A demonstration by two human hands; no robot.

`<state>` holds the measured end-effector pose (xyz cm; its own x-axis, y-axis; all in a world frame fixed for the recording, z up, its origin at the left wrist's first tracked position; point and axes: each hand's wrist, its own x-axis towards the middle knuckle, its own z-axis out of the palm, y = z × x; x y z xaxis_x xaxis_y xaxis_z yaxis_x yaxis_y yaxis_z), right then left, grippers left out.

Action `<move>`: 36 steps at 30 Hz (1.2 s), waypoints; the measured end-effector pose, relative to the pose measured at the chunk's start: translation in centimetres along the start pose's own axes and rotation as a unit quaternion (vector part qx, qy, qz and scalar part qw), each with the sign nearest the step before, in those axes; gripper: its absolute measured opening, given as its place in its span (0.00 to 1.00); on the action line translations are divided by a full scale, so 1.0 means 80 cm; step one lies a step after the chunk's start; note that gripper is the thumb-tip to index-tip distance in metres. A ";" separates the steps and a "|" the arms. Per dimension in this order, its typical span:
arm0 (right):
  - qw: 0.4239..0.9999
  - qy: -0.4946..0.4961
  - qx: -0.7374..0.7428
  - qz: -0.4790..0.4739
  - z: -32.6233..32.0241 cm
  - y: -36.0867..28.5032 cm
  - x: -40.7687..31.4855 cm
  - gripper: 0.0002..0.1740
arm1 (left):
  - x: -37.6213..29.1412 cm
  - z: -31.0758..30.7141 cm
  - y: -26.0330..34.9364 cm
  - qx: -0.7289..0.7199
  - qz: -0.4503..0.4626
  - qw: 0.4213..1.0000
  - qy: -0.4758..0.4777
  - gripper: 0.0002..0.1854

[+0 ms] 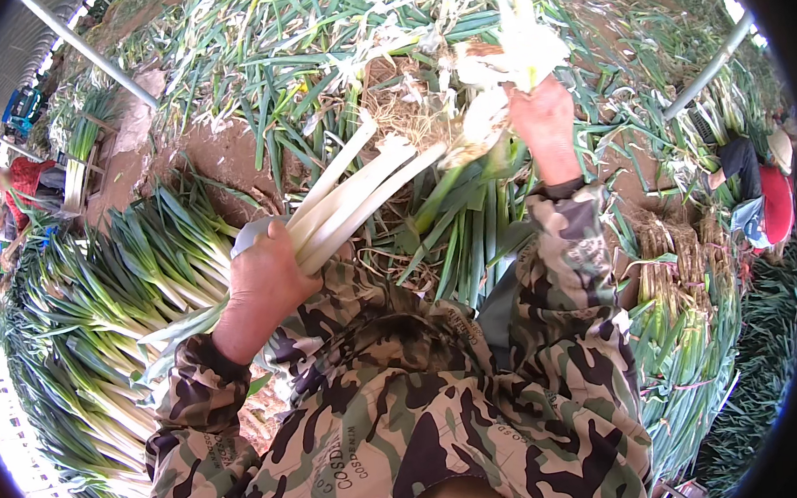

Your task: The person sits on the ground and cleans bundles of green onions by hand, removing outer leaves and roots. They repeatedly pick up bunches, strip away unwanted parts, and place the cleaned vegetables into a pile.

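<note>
Several peeled white leek stalks (359, 189) lie in the grip of my left hand (267, 280), their root ends pointing up and away from me. Out to the right, my right hand (544, 114) is closed around pale, papery outer leek leaves (519, 43), which are blurred and overexposed. Some brownish husk (480, 127) hangs beside that hand, near the tip of the rightmost stalk. Below it, long green leek leaves (480, 221) lie close to my knees. Cut-off dry roots (416, 118) are heaped just beyond the stalk ends.
Rows of cleaned leeks (98, 357) line my left side. Tied, unpeeled leek bundles (686, 339) stand at my right. Leaf waste (326, 37) covers the ground ahead. Metal poles (91, 52) rise on both sides. One person (32, 190) sits far left, another (762, 185) far right.
</note>
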<state>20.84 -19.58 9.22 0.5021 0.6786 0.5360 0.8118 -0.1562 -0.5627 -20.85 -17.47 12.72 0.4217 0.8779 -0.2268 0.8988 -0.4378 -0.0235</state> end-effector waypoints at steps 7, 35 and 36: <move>0.905 -0.385 0.171 0.056 -0.022 -0.087 0.001 0.30 | -0.001 0.015 -0.002 0.029 0.020 0.999 0.005 0.44; 0.897 0.060 -0.304 0.316 -0.219 0.399 -0.276 0.32 | 0.040 -0.042 -0.092 -0.429 0.052 0.886 -0.168 0.38; 0.910 0.042 -0.234 0.339 -0.171 0.388 -0.335 0.33 | 0.034 -0.059 -0.093 -0.390 0.052 0.905 -0.161 0.39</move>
<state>36.63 -52.41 -14.03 0.9402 0.2578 0.2225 0.3346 -0.8209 -0.4628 -25.83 -10.96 16.86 0.5650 0.6823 -0.4639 0.7207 -0.1344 0.6801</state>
